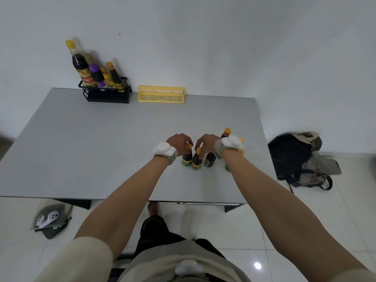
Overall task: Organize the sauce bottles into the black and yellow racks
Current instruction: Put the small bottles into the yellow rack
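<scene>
Several small dark sauce bottles with orange caps stand on the grey table (91,139) near its right front. My left hand (180,141) closes on the cap of the leftmost bottle (187,156). My right hand (206,143) pinches the cap of the bottle beside it (197,160). A third bottle (210,159) stands just right of those, and more are partly hidden behind my right wrist (226,133). At the back, the black rack (107,95) holds several bottles, and the yellow rack (161,96) holds none.
A white wall rises right behind the racks. A dark backpack (299,159) lies on the floor right of the table. A grey pouch with a white device (50,217) lies on the floor at the left front.
</scene>
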Demonstrator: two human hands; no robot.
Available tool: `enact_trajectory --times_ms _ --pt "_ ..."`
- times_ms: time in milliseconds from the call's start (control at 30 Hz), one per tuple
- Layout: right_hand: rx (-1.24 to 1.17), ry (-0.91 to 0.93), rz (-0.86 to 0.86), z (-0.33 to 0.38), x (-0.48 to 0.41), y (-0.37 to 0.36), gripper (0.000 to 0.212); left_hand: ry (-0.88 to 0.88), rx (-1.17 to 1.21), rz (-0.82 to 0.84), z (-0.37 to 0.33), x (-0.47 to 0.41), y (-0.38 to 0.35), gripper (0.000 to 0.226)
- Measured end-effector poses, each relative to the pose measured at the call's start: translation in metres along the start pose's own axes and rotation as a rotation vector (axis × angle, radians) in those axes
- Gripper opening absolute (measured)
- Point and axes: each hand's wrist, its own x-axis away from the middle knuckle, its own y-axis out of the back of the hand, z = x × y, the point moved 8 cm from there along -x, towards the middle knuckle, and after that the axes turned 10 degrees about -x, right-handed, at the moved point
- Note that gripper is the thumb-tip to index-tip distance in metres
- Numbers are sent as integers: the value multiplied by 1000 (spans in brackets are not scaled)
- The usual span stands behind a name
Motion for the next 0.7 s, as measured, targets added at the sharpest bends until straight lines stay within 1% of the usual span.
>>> enact_trajectory --times_ms 133,267,400,567,700 --pt "41 26 -97 3 -4 7 40 9 -6 16 4 -5 2 32" --pt "42 35 -156 11 -15 26 37 12 23 8 18 -14 20 31" --pt "14 43 -250 30 -31 63 40 30 41 -31 46 -27 63 28" --pt "-38 76 -357 70 -62 111 36 76 46 -99 89 -57 126 27" --pt "-66 68 -423 112 -112 149 37 110 42 -172 137 -98 178 29"
